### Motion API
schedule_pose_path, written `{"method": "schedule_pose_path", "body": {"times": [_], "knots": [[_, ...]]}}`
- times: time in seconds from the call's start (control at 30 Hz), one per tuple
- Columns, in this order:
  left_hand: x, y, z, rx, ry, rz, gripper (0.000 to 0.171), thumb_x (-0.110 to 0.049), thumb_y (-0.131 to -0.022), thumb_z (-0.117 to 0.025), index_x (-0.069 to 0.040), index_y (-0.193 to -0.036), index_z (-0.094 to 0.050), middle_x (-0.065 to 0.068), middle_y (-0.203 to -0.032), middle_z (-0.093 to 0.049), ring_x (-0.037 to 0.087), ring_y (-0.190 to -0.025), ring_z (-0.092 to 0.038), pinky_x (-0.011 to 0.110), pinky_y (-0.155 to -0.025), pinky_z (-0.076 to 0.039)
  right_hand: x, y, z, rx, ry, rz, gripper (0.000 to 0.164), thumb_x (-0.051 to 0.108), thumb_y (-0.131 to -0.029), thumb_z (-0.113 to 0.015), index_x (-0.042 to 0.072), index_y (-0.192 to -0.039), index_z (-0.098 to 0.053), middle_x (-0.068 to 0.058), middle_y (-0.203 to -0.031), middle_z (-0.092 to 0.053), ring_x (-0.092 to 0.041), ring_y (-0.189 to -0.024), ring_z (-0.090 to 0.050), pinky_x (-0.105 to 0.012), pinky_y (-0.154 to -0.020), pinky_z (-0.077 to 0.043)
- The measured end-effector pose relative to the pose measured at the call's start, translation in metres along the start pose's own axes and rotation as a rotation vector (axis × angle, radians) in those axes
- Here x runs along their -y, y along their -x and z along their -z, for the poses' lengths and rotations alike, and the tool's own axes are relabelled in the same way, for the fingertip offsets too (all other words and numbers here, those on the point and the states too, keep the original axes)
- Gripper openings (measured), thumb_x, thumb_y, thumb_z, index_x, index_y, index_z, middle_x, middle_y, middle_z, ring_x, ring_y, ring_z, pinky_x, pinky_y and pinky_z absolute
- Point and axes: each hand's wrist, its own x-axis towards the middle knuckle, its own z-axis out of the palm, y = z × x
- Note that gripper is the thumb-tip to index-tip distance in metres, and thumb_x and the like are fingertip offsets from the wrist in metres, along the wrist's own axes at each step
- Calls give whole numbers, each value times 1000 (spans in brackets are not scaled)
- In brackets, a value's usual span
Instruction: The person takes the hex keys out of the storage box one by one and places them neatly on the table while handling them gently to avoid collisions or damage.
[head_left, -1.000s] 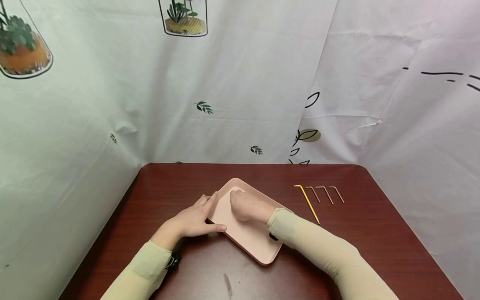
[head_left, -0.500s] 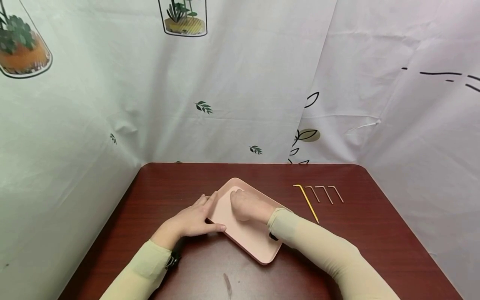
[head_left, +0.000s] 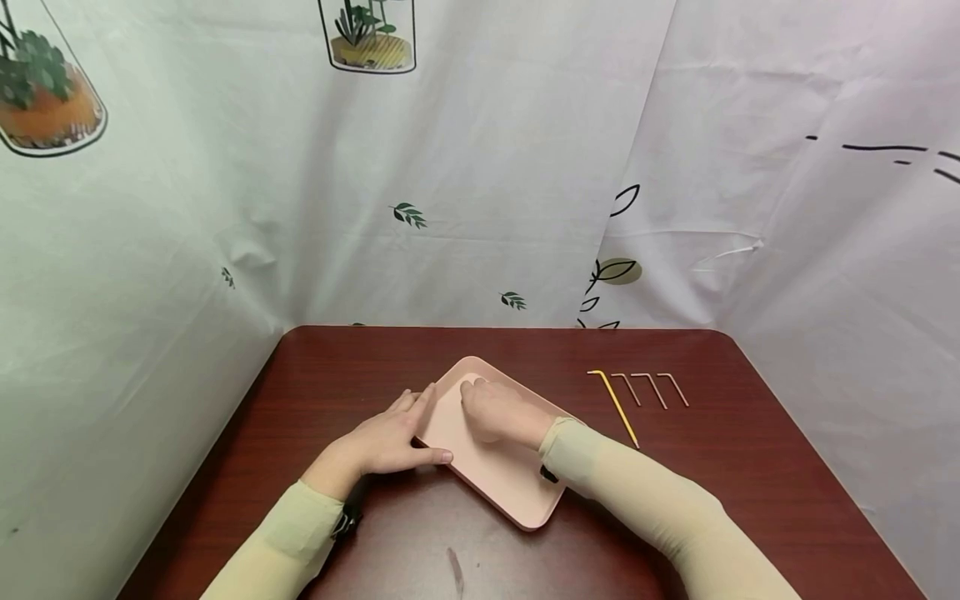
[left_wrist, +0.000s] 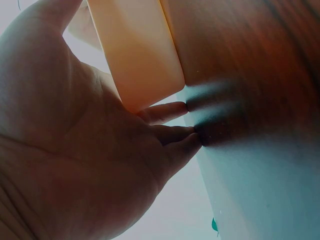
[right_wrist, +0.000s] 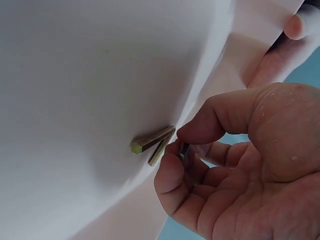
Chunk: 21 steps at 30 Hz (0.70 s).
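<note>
A: Pink for the tray (head_left: 517, 492), yes; set down where?

B: On the dark red counter (head_left: 337, 358), lying flat and turned at a slant.

A: And with the left hand (head_left: 386, 442)?

B: Touches the tray's left side, with fingers straight and spread, and with the thumb at the near rim. Relaxed and stretched out rather than curled.

A: And with the right hand (head_left: 498, 412)?

B: Reaches down inside the tray, toward the far end. Pinches a small metal piece (right_wrist: 184, 150) between thumb and forefinger, mostly hidden by the fingertips. Can't tell the full shape.

A: Anything else in the tray?

B: Just beside those fingertips, two short metal rods (right_wrist: 155, 139), close together at one end and apart at the other. Can't tell whether joined as one bent key.

A: And outside the tray?

B: On the counter to the right, in a row: one long yellow key (head_left: 617, 410), bent at the top, then three smaller metal keys (head_left: 657, 390), bent likewise. Behind, a white cloth (head_left: 480, 150) printed with leaves and plants.
</note>
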Motion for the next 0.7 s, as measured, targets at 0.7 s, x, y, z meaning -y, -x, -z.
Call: {"method": "schedule_pose_path", "body": {"times": [0.7], "knots": [[0,-1,0,6,-5,4,128,-82,-92,-71,-3,-178,-18,33,-175,-30,51,-165,-25,62,-126,-37,-17,14,5,-221,-130,179,9,3,-107,-64,5,-101,-58,-4,-82,-56,-16,-72,-55,-32,-67,-51]]}}
